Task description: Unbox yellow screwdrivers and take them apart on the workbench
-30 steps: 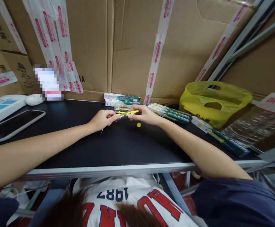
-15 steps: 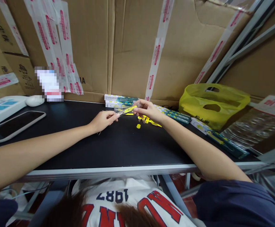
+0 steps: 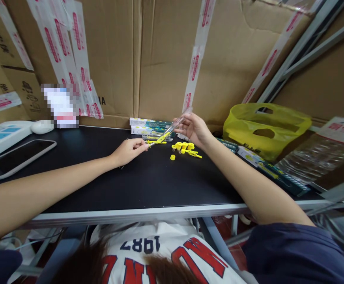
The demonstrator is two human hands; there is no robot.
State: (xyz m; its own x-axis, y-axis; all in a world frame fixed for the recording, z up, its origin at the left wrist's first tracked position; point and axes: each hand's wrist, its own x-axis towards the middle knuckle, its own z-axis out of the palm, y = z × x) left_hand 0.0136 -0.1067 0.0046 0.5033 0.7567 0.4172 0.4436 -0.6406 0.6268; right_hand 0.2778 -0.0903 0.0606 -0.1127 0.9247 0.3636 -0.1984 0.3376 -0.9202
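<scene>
My left hand [image 3: 133, 150] is closed, thumb and fingertips pinching the lower end of a slim pen-like stick with a yellow part [image 3: 161, 138]. My right hand [image 3: 193, 129] grips a clear plastic tube [image 3: 180, 120] at the upper end, its fingers partly spread. Tube and stick lie along one slanting line above the black table; whether they are joined is too small to tell. Just to the right on the table are several small yellow caps [image 3: 184, 146], a single yellow cap [image 3: 172, 157] and a yellow clip-like piece [image 3: 194, 154]. Behind my hands lie more slim clear and yellow sticks [image 3: 156, 142].
Patterned narrow boxes [image 3: 142, 129] stand at the back, and more boxes [image 3: 274, 173] lie to the right. A yellow plastic bag [image 3: 266, 130] and a large water bottle [image 3: 322, 154] are at right. At left are a phone [image 3: 21, 157], a white mouse [image 3: 42, 126] and a power strip [image 3: 8, 138].
My right hand has moved up and to the right with the clear tube, which now extends above the yellow part. My left hand has stayed nearly in place.
</scene>
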